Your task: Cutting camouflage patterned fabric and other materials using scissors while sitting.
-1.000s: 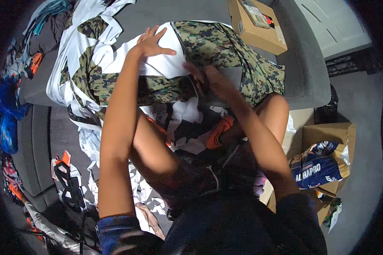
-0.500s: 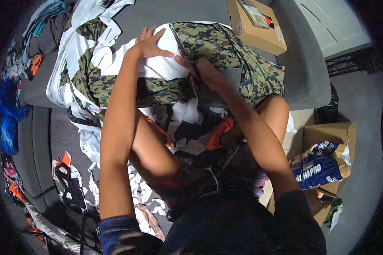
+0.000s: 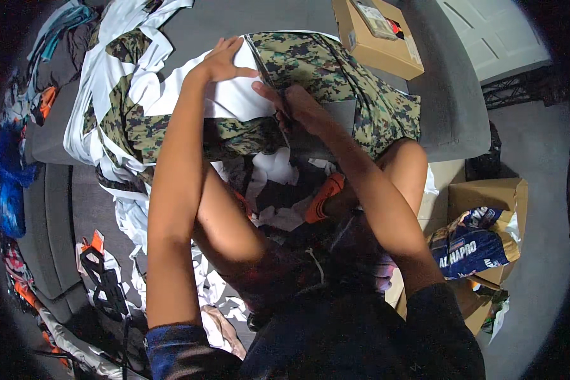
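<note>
My left hand (image 3: 223, 62) rests spread on white fabric (image 3: 174, 88) joined with green camouflage fabric (image 3: 307, 60), all spread over a grey upholstered seat (image 3: 449, 114). Just right of it, my right hand (image 3: 291, 104) grips what look like dark scissors (image 3: 285, 115), at the edge between the white and camouflage pieces; shadow hides the blades in part. More white and camouflage pieces (image 3: 114, 76) are heaped to the left.
A cardboard box (image 3: 377, 54) sits at the seat's back right, with a flat package (image 3: 372, 16) on it. An open carton (image 3: 487, 193) holds a blue bag (image 3: 472, 247). Fabric scraps (image 3: 212, 285) lie around my legs. Piled clothing (image 3: 57, 44) is at the left.
My right hand has moved a little up and left along the fabric edge, closer to my left hand. My left hand stays spread on the white fabric, shifted slightly.
</note>
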### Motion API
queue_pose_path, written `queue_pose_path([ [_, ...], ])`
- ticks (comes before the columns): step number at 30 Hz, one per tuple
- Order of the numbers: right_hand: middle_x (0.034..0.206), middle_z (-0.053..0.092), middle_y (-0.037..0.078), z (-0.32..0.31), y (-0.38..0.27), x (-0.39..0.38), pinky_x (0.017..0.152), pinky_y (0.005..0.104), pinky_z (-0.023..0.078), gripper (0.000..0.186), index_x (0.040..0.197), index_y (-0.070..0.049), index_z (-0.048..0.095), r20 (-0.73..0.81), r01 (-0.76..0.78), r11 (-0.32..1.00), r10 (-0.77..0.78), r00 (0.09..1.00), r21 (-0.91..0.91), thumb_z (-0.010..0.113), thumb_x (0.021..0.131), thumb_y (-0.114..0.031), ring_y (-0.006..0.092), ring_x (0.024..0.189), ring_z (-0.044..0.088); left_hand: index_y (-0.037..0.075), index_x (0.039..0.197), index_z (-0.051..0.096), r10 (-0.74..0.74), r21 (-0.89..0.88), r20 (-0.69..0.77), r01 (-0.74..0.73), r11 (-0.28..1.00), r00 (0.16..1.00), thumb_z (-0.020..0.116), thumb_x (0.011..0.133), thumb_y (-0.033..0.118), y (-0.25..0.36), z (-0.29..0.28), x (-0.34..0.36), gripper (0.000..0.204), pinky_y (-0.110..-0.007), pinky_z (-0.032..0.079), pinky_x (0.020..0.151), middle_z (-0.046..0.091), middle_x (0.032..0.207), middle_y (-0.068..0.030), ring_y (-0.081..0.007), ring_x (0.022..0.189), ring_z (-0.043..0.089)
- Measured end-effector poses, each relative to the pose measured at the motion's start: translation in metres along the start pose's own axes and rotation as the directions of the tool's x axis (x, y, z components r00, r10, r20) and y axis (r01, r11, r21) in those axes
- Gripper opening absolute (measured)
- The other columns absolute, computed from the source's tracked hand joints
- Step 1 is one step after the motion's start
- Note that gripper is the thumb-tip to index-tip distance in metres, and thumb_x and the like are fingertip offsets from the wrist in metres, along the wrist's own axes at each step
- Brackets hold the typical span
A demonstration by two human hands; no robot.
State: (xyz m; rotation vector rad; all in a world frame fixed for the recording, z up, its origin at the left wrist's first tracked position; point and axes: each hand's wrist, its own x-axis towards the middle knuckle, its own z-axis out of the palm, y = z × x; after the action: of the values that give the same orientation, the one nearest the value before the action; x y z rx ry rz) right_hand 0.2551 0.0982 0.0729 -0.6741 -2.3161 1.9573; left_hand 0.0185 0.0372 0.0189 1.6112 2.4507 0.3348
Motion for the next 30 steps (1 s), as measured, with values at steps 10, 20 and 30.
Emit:
queue_pose_path([
  [10,0.047,0.046,0.003,0.002,0.023,0.017,0.037,0.0258,0.031,0.057,0.058,-0.007,0.048,-0.052,-0.028,0.999,0.026,0.998,-0.029,0.058,0.079,-0.059,0.0139,0.037,0.043,0.007,0.142,0.022,-0.025,0.040,0.051,0.023,0.999,0.998,0.063,0.066,0.067,0.001,-0.003,0.001,0.105,-0.041,0.023,0.109,0.023,0.145,-0.0130,-0.0306,0.132,0.024],
  [20,0.049,0.046,0.003,0.003,0.018,0.016,0.040,0.0268,0.031,0.054,0.065,-0.004,0.053,-0.031,-0.058,0.991,0.055,0.998,-0.120,0.060,0.079,-0.055,0.0122,0.041,0.042,0.012,0.143,0.021,-0.003,-0.029,0.073,0.005,1.000,0.997,0.058,0.057,0.078,-0.015,0.006,0.010,0.114,-0.049,0.018,0.110,0.014,0.149,-0.0051,-0.0308,0.138,0.010],
  [30,0.051,0.048,0.003,0.000,0.011,0.001,0.041,0.0271,0.032,0.055,0.068,-0.004,0.054,-0.030,0.084,0.989,-0.088,0.996,-0.121,0.059,0.078,-0.057,0.0115,0.043,0.042,0.014,0.143,0.021,-0.023,0.029,0.071,0.021,0.999,0.997,0.057,0.057,0.079,-0.015,0.006,0.011,0.114,-0.051,0.019,0.109,0.014,0.150,-0.0036,-0.0315,0.137,0.010],
])
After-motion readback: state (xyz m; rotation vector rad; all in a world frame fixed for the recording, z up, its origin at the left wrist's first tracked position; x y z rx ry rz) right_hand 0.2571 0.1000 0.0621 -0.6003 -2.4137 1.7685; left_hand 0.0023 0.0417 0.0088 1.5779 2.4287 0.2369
